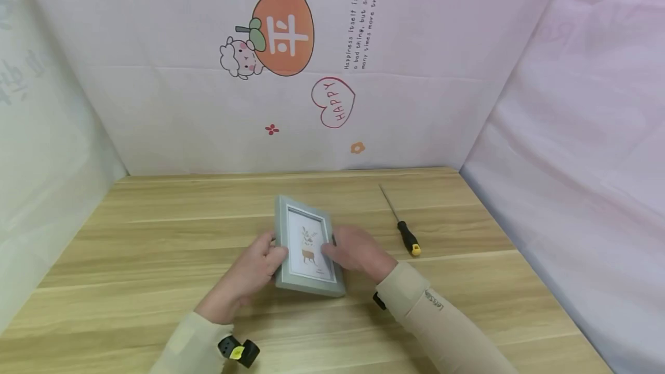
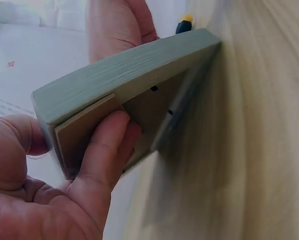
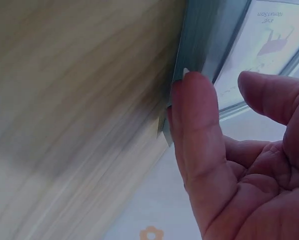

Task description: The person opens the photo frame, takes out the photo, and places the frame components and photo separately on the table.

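Observation:
A grey-green picture frame (image 1: 309, 288) is held tilted above the table, its front with a small plant-and-stool print (image 1: 309, 247) facing up in the head view. My left hand (image 1: 258, 267) grips its left side, thumb at the edge and fingers behind. In the left wrist view those fingers press a brown board flap (image 2: 84, 127) on the frame's back, where small dark tabs (image 2: 154, 88) show. My right hand (image 1: 357, 251) holds the right side, thumb over the front and fingers (image 3: 199, 115) against the outer edge.
A screwdriver (image 1: 405, 232) with a black and yellow handle lies on the wood-grain table (image 1: 171, 235), right of the frame. White printed cloth (image 1: 171, 114) stands behind the table and along both sides. Dark wrist devices (image 1: 244, 352) are strapped on at the cuffs.

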Available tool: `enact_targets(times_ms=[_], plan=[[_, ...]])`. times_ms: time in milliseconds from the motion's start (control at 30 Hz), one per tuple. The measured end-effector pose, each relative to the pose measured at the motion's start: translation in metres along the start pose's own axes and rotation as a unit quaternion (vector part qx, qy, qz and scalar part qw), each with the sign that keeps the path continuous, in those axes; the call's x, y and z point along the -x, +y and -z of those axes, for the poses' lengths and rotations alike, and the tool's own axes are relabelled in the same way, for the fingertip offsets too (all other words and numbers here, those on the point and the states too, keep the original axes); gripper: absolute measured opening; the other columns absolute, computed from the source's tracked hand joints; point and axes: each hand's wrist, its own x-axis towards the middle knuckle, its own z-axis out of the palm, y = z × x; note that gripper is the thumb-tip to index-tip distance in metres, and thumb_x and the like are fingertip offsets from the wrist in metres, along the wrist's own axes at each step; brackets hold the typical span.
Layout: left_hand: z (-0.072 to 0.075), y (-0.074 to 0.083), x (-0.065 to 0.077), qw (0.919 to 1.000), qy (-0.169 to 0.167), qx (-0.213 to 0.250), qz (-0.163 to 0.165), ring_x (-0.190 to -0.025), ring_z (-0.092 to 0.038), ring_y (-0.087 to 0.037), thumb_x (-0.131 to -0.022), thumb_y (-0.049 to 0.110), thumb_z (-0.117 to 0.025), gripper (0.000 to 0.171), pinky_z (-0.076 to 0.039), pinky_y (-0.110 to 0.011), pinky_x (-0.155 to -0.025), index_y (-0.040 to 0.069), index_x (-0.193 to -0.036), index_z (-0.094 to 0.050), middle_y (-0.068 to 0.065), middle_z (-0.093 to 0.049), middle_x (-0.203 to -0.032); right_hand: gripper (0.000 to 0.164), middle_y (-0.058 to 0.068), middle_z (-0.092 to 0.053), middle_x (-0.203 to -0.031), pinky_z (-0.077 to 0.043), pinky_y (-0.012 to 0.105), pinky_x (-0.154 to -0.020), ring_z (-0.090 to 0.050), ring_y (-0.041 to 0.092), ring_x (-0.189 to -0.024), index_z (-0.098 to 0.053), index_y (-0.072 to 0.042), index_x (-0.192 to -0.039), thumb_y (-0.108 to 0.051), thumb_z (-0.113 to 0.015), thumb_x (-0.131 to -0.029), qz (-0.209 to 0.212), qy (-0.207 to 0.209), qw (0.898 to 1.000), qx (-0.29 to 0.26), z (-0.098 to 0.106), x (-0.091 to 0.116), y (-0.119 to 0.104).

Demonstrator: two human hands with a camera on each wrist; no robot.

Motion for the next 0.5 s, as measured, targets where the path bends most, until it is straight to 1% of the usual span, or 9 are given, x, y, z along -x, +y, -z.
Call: enact_targets(times_ms=[100,267,367,500], plan=[[-0.003,-0.009,-0.006,0.9995,-0.008,0.030,0.004,-0.100,-0.062,-0.025,-0.097,0.016,-0.046,0.048,-0.054,-0.042,-0.081,0.004,-0.143,-0.039,-0.018,-0.062,-0.122,0.025,0.004,-0.055,-0.070,-0.043,0.032,-0.053,-0.052,0.018,-0.059,-0.057,-0.012,-0.091,-0.036,-0.055,-0.093,-0.006,0.004,1.000,0.019,0.002,0.000,0.002],[-0.008,-0.018,-0.015,0.9965,-0.021,0.077,0.022,-0.105,-0.062,-0.027,-0.096,0.012,-0.044,0.051,-0.054,-0.043,-0.085,0.003,-0.146,-0.035,-0.019,-0.057,-0.129,0.030,0.004,-0.054,-0.067,-0.041,0.031,-0.050,-0.050,0.016,-0.055,-0.057,-0.011,-0.084,-0.040,-0.056,-0.093,-0.023,0.007,0.998,0.060,0.003,-0.003,0.006],[-0.011,-0.021,-0.019,0.9950,-0.025,0.090,0.034,-0.106,-0.062,-0.028,-0.096,0.012,-0.043,0.052,-0.054,-0.043,-0.085,0.003,-0.146,-0.034,-0.020,-0.056,-0.131,0.033,0.003,-0.054,-0.065,-0.040,0.030,-0.048,-0.050,0.016,-0.053,-0.057,-0.011,-0.080,-0.042,-0.057,-0.092,-0.030,0.006,0.997,0.077,0.003,-0.005,0.009],[-0.013,-0.025,-0.024,0.9942,-0.022,0.094,0.048,-0.105,-0.062,-0.028,-0.096,0.013,-0.043,0.054,-0.055,-0.042,-0.085,0.001,-0.148,-0.031,-0.022,-0.055,-0.132,0.034,0.004,-0.055,-0.065,-0.040,0.030,-0.046,-0.050,0.016,-0.052,-0.056,-0.010,-0.080,-0.042,-0.060,-0.090,-0.033,0.006,0.997,0.075,0.004,-0.005,0.012]])
